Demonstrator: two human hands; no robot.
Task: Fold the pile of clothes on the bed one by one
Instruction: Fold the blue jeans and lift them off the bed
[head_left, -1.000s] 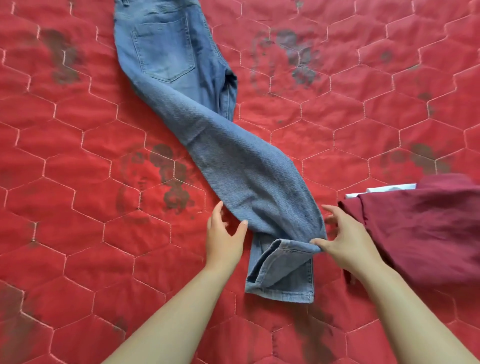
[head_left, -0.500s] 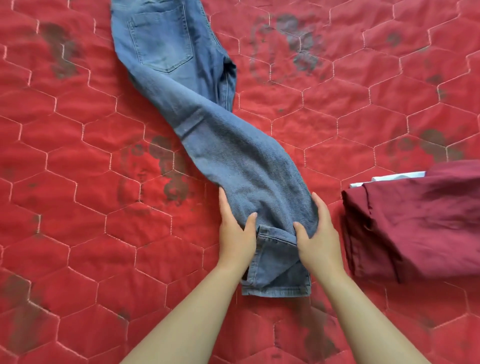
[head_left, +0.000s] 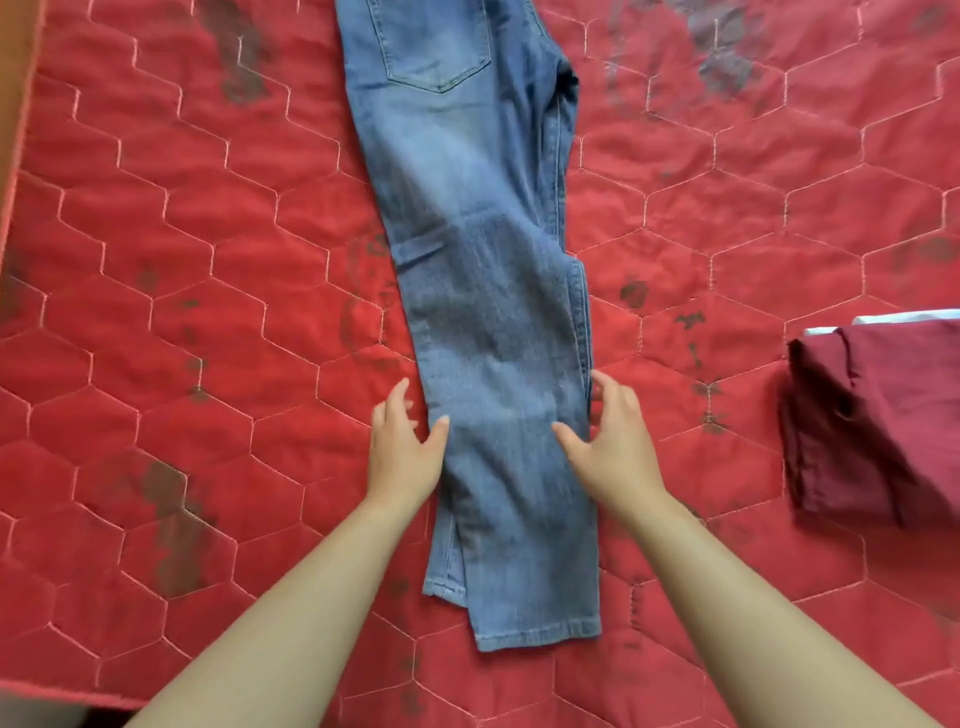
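Two stacked hems (head_left: 535, 631) of a pair of blue denim jeans (head_left: 493, 312) are seen nearest, at 6 o'clock, the lower one peeking out to the left of the upper. The jeans are laid flat and lengthwise on a red quilted bedspread (head_left: 208, 364), one leg over the other, in a long narrow strip running toward 12 o'clock.

Partway up the legs, the left hand (head_left: 402, 452) is rested against the strip's left edge, fingers extended on the quilt and thumb laid on the denim. The right hand (head_left: 610, 447) is placed at the right edge, thumb spread over the fabric and fingers loosely bent at the side seam. Nothing is grasped by either hand.

The bedspread is stitched in pale hexagons and marked with faded dark prints. At 3 o'clock, well apart from the jeans, a folded maroon garment (head_left: 883, 426) of smooth, slightly creased cloth is seen, with white fabric (head_left: 904, 316) showing at its far edge. At 12 o'clock, a stitched back pocket (head_left: 436, 47) is visible.
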